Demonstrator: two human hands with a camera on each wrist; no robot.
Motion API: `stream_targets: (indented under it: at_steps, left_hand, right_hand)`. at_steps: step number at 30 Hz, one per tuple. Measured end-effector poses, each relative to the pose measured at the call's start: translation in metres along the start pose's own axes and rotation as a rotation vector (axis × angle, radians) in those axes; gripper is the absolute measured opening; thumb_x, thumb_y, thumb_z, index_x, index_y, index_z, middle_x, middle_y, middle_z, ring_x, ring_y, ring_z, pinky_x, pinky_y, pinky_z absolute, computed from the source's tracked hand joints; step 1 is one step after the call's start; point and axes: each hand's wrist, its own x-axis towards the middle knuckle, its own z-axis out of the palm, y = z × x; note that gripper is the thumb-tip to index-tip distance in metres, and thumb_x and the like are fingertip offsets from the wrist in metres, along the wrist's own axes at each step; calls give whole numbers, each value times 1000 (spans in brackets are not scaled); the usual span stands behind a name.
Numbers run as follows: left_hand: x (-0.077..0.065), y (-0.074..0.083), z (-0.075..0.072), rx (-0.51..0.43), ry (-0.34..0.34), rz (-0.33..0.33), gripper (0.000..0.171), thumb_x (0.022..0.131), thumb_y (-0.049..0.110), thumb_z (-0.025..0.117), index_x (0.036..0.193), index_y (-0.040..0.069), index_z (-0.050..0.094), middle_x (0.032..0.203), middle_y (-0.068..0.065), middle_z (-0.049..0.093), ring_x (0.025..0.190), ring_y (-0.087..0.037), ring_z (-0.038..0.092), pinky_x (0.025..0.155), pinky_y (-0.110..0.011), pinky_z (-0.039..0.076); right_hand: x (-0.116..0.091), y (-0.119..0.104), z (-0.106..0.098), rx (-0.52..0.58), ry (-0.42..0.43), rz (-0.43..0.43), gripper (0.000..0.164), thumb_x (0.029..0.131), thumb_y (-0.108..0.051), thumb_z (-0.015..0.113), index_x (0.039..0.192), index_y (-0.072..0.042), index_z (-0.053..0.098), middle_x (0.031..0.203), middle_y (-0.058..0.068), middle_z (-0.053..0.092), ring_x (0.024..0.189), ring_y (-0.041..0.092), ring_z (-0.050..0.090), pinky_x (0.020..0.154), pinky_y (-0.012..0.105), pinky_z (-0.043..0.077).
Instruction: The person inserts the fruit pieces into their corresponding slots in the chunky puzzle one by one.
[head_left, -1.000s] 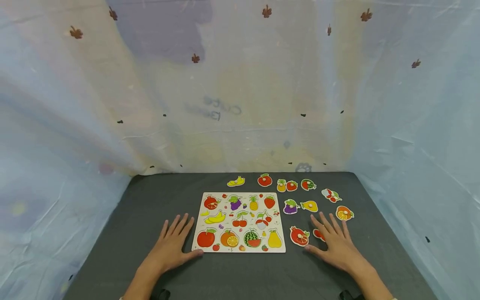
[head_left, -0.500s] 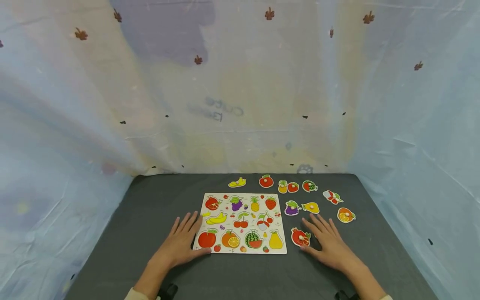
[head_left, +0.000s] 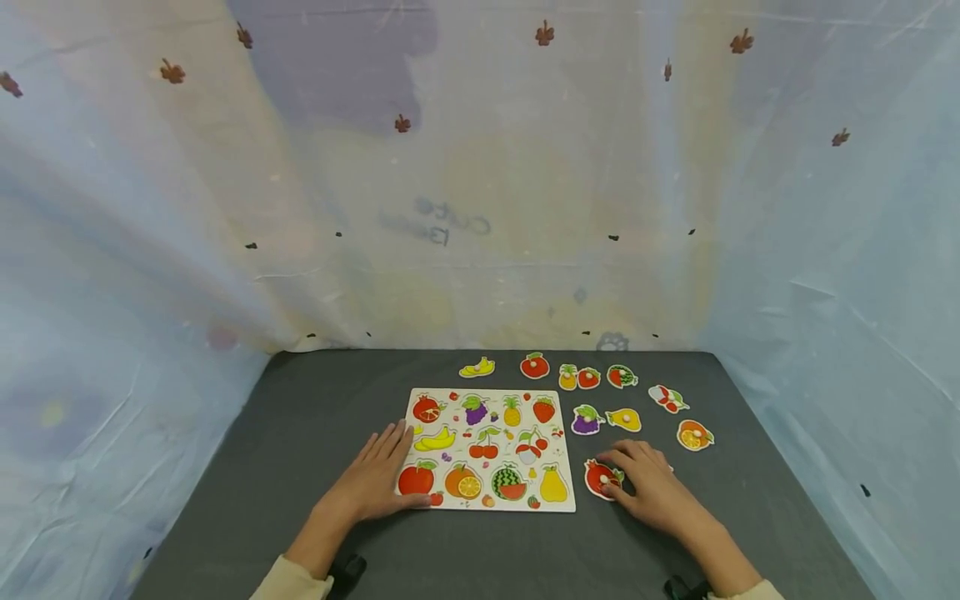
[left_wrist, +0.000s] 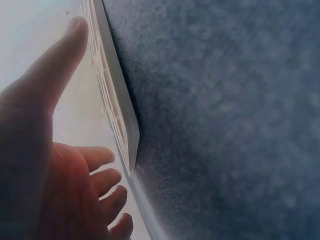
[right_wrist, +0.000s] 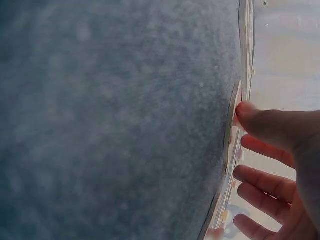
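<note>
One white rectangular board printed with colourful fruit (head_left: 486, 467), flat on the dark grey table (head_left: 525, 554); taken as the dial's centre, twelve o'clock pointing away from the person

One left hand (head_left: 375, 477), towards half past eight, fingers loose and thumb spread wide of them, overlapping the board's left edge and near left corner; whether it presses down I cannot tell

One flat red pomegranate-shaped piece with white rim (head_left: 594, 477), lying on the table at half past three, just beside the board

One right hand (head_left: 656, 487), same bearing, farther out, fingers bent; thumb and forefinger parted, both reaching over the pomegranate piece; contact I cannot tell

Further flat, white-rimmed fruit pieces: yellow bananas (head_left: 477, 367) at twelve; round red fruit with green leaf (head_left: 535, 366) at one; yellow pineapple (head_left: 567, 378) and red strawberry (head_left: 588, 378), side by side towards two; green-and-red watermelon (head_left: 622, 377) at two; purple grapes (head_left: 587, 421) and yellow pear (head_left: 624, 420) towards three, near each other; red-and-white fruit cluster (head_left: 668, 398), farther out; orange with cut slice (head_left: 695, 435) at three

One pale, leaf-printed sheet (head_left: 480, 292), hanging beyond the table at twelve

Two cream sleeves (head_left: 292, 581), one per arm
</note>
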Motion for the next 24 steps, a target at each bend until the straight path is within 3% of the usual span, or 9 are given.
stream_targets:
  at_steps: [5,12,19,24]
  left_hand:
    - [2,-1,0,-27,-28,-2,131,80,82,75,171,2,22,178,-19,19,164,-39,20,133,-58,14]
    - [3,0,-1,-73,-55,1,133,79,77,81,170,0,21,178,-19,18,163,-39,20,133,-58,17]
    - [3,5,-3,-105,-76,-1,135,77,74,85,170,-1,20,178,-19,16,164,-38,20,132,-55,21]
    - [2,9,-4,-116,-73,-12,135,77,69,88,169,-3,21,178,-21,17,163,-38,22,132,-55,22]
  right_hand:
    - [3,0,1,-17,-6,-18,27,91,-23,88,115,-20,77,112,-4,65,107,22,58,95,54,49]
    - [4,0,0,-14,10,-29,18,90,-20,89,103,-22,76,101,-11,61,100,15,55,89,46,47]
    - [8,0,1,-15,7,-52,18,90,-20,88,97,-25,73,96,-14,59,94,11,53,82,41,44]
    - [12,-3,2,-20,49,-73,20,89,-19,90,95,-25,71,95,-13,59,93,11,53,84,43,46]
